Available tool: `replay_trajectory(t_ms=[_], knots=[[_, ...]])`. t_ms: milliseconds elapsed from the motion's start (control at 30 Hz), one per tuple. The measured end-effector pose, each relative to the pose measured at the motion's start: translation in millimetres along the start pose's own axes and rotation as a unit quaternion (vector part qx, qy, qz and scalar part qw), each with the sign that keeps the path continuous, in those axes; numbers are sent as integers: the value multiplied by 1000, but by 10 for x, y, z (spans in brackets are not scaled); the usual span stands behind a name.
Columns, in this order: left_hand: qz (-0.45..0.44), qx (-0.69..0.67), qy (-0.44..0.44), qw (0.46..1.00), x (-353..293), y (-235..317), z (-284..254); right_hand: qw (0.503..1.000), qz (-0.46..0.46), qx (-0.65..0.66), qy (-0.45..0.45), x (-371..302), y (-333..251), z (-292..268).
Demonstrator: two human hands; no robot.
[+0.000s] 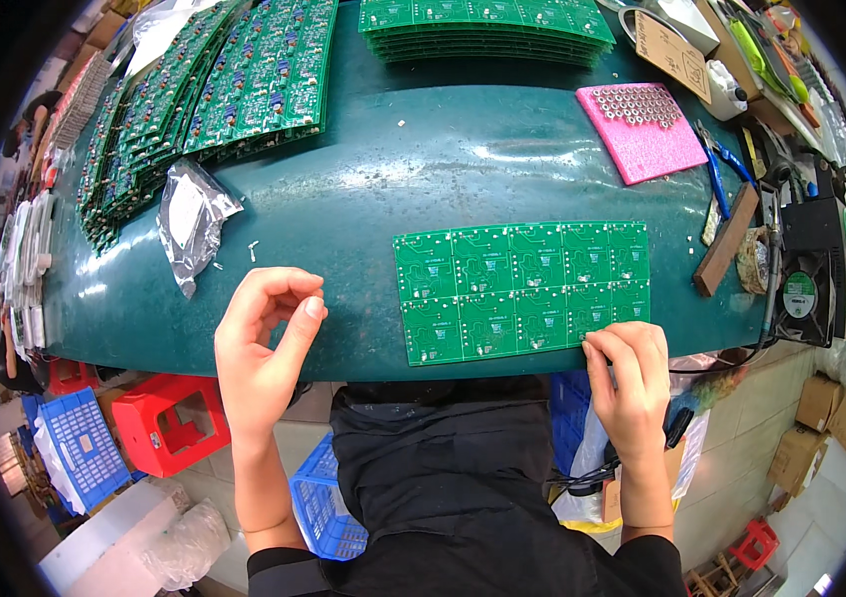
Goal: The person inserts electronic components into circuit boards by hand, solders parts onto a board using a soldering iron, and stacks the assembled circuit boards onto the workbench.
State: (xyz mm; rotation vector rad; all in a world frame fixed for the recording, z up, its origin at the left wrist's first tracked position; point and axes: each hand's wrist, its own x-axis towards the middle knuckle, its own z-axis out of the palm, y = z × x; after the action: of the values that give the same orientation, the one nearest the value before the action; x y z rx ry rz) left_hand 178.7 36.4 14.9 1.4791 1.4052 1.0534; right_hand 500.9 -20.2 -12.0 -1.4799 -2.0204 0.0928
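The left hand (262, 356) hangs empty, loosely curled, by the counter's (353, 209) near side, while the right hand (634, 386) pinches the near edge of the board (512, 284) lying mostly between and beyond them, apparently positioning it, which seems to call next for a steady edge hold.

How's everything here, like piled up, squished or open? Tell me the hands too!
Front green board: unstacked, markings facing up
Left hand: fingers bent, nothing seen in it
Right hand: fingertips at that board's lower edge
Left boards: piled, overlapping
Top boards: stacked up
Plastic bag: crumpled
Pink foam: lying down, metal parts on it
Blue pliers: handles apart
Fan: can't tell if spinning
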Motion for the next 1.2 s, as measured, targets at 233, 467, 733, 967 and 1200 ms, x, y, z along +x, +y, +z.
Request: replay_trajectory(t_ms=[233,467,733,967,1200], knots=[[15,3,-16,1000,24,14,66,1000,-13,12,-5,15,56,15],[11,-7,-38,999,76,73,104,1000,2,12,-10,106,36,6],[-49,-141,-127,980,27,198,238,998,26,19,-63,116,8,-117],[-96,-268,-199,938,-57,170,412,997,14,49,-56,38,37,-170],[-111,-328,-173,922,-82,214,551,996,12,83,-32,65,67,-119]])
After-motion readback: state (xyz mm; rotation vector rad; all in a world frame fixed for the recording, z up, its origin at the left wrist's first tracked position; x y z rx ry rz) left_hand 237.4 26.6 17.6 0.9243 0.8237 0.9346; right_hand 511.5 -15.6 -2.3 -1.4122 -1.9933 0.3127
